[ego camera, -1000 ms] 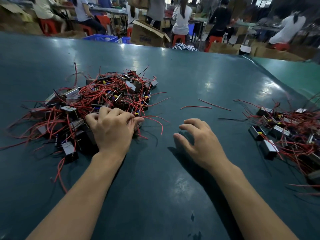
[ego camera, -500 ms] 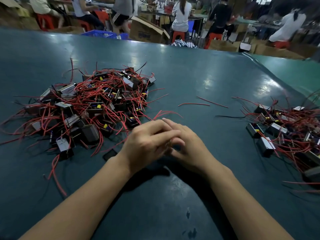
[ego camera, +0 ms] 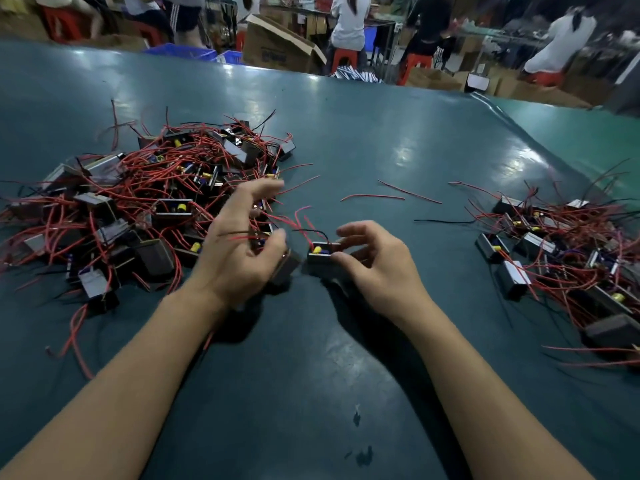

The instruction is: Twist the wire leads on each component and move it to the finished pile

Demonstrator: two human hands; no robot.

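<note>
In the head view, the two hands that had been clasped together half a second before had drawn apart, and a single component (ego camera: 320,255) now showed between them on the tabletop (ego camera: 381,140), free of the heap. The right hand (ego camera: 377,268) pinched its small boxy body between thumb and fingers, so that grip was clamped on the component. The left hand (ego camera: 239,251) was blurred with motion, its fingers spread and loosely curved beside the leads (ego camera: 301,221); whether it pinched a wire could not be told. This suggested that one piece had been singled out and that twisting of its leads was about to begin or just under way. The component was a dark rectangular block with a pale metallic face and a yellow part inside, its thin red and black leads curling upward. The unfinished pile (ego camera: 149,202) at left was a dense tangle of the same blocks and springy red wire. The finished pile (ego camera: 561,251) lay well apart at right. Two loose red wire pieces (ego camera: 372,196) lay between the piles on the smooth, glossy teal surface.
</note>
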